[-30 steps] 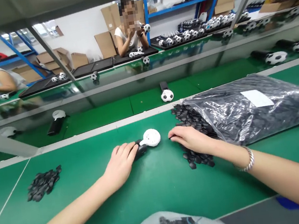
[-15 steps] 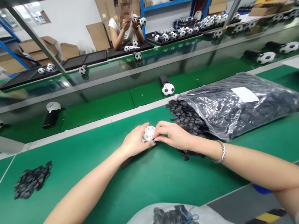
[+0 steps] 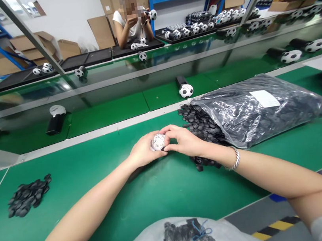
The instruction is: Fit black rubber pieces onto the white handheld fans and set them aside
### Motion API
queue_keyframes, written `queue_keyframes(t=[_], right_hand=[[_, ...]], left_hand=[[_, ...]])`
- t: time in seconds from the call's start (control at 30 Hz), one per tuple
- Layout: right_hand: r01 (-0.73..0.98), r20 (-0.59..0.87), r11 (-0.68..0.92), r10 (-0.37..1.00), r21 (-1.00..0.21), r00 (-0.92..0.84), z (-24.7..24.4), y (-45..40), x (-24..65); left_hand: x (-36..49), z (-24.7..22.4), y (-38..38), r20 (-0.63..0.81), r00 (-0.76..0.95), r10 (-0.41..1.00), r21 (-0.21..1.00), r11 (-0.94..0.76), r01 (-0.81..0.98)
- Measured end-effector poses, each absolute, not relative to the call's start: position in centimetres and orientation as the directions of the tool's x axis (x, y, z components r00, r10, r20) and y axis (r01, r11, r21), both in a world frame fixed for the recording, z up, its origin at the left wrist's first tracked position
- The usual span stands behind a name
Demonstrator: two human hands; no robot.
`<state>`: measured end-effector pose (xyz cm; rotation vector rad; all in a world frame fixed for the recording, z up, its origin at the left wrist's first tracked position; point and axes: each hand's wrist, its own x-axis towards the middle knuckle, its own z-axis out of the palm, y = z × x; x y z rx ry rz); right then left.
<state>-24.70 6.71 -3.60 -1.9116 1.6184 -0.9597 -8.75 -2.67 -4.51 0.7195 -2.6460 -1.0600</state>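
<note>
Two hands meet over a white ball-shaped head (image 3: pixel 158 141) beside a spill of black pieces (image 3: pixel 200 121)

At the middle of a green desk (image 3: pixel 109 223), the left hand (image 3: pixel 143 151) curls around the ball-shaped head from the left, apparently to keep it steady. The right hand (image 3: pixel 183 142) closes in from the other side, thumb and forefinger touching its right edge; whether a piece is pinched between them cannot be told. The openwork face is turned upward, a position that seems to leave it within easy reach of those fingertips.

Just right of the hands, a clear plastic bag (image 3: pixel 300 111) lies on its side, packed with black pieces and bearing a white label (image 3: pixel 265 98). Its mouth faces left and its contents spread onto the desk near the right hand, likely for a short reach. A smaller black heap (image 3: pixel 29 196) sits well apart at the left.

Beyond the desk's far edge, a sunken green channel (image 3: pixel 112 111) carries a football-patterned item (image 3: pixel 186 90) and, farther left, a plain white-headed one (image 3: pixel 57 110). On the far side, a co-worker (image 3: pixel 136 28) sits behind a black tray (image 3: pixel 123 53) holding football-patterned items. An open cardboard box (image 3: pixel 70 48) stands behind to the left, its contents out of sight.
</note>
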Motion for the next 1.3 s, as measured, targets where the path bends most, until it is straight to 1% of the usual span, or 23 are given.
queue_keyframes(t=[0.13, 0.23, 0.37, 0.43, 0.47, 0.5, 0.57, 0.6, 0.67, 0.77, 0.83, 0.87, 0.97, 1.03, 1.07, 1.1, 1.17, 1.23, 1.3], right_hand=[[-0.653, 0.189, -0.191, -0.979, -0.733, 0.074, -3.5, 6.3, -24.9], [-0.651, 0.189, -0.173, -0.981, -0.739, 0.046, -4.0, 6.4, -24.5], [-0.616, 0.193, -0.159, -0.981, -0.771, 0.013, -4.5, 6.5, -24.8], [-0.651, 0.183, -0.158, -0.983, -0.742, 0.029, -4.2, 6.5, -26.2], [-0.707, 0.177, -0.144, -0.984, -0.693, 0.027, -4.0, 6.5, -27.2], [-0.784, 0.172, -0.114, -0.985, -0.610, 0.009, -3.8, 6.5, -28.3], [-0.936, 0.166, 0.000, -0.984, -0.352, -0.062, -3.6, 6.6, -30.5], [-0.974, 0.152, 0.042, -0.985, -0.222, -0.077, -3.6, 6.7, -31.4], [-0.999, 0.100, 0.039, -0.994, -0.019, -0.041, -3.9, 6.9, -32.4], [-0.983, 0.030, -0.091, -0.995, 0.160, 0.097, -4.9, 6.8, -32.2], [-0.965, 0.027, -0.126, -0.990, 0.230, 0.136, -5.3, 6.5, -31.7], [-0.961, 0.027, -0.129, -0.990, 0.246, 0.140, -5.4, 6.2, -31.5], [-0.966, 0.031, -0.100, -0.993, 0.237, 0.110, -5.2, 5.3, -31.4], [-0.979, 0.038, -0.080, -0.995, 0.189, 0.088, -4.8, 5.0, -31.5], [-0.987, 0.045, -0.078, -0.995, 0.143, 0.085, -4.6, 5.1, -31.5], [-0.993, 0.055, -0.081, -0.995, 0.080, 0.086, -4.4, 5.2, -31.3], [-0.992, 0.084, -0.081, -0.994, -0.097, 0.073, -4.0, 6.1, -30.7], [-0.946, 0.091, -0.050, -0.996, -0.320, 0.021, -3.7, 7.3, -29.6], [-0.836, 0.070, -0.013, -0.997, -0.548, -0.031, -3.5, 8.5, -28.4]], left_hand=[[-9.0, -4.6, -2.8, -0.048, -0.829, -0.557, 0.728, 0.549, -0.412], [-9.1, -4.6, -2.6, -0.049, -0.814, -0.579, 0.715, 0.549, -0.433], [-8.9, -4.4, -2.0, -0.027, -0.819, -0.573, 0.640, 0.620, -0.454], [-8.7, -4.2, -1.7, -0.028, -0.833, -0.552, 0.571, 0.675, -0.467], [-8.7, -4.1, -1.6, -0.039, -0.837, -0.546, 0.530, 0.699, -0.481], [-8.6, -4.0, -1.5, -0.054, -0.841, -0.538, 0.489, 0.720, -0.492], [-8.6, -3.7, -1.6, -0.082, -0.861, -0.503, 0.416, 0.768, -0.488], [-8.6, -3.5, -1.7, -0.087, -0.877, -0.473, 0.386, 0.795, -0.468], [-8.5, -3.1, -2.0, -0.076, -0.907, -0.413, 0.337, 0.846, -0.414], [-8.5, -2.7, -2.3, -0.067, -0.911, -0.407, 0.257, 0.875, -0.410], [-8.4, -2.6, -2.5, -0.079, -0.906, -0.416, 0.207, 0.882, -0.423], [-8.3, -2.5, -2.5, -0.080, -0.906, -0.416, 0.193, 0.885, -0.423], [-8.1, -2.7, -2.6, -0.054, -0.914, -0.403, 0.215, 0.889, -0.404], [-7.9, -2.9, -2.5, -0.028, -0.915, -0.402, 0.250, 0.884, -0.396], [-7.8, -2.9, -2.5, -0.020, -0.915, -0.402, 0.264, 0.881, -0.393], [-7.7, -3.0, -2.4, -0.014, -0.916, -0.402, 0.275, 0.879, -0.390], [-7.6, -3.1, -2.3, -0.009, -0.917, -0.398, 0.295, 0.876, -0.383], [-7.6, -3.0, -2.3, -0.009, -0.920, -0.391, 0.318, 0.871, -0.374], [-7.6, -3.0, -2.2, -0.013, -0.919, -0.394, 0.338, 0.863, -0.375]])
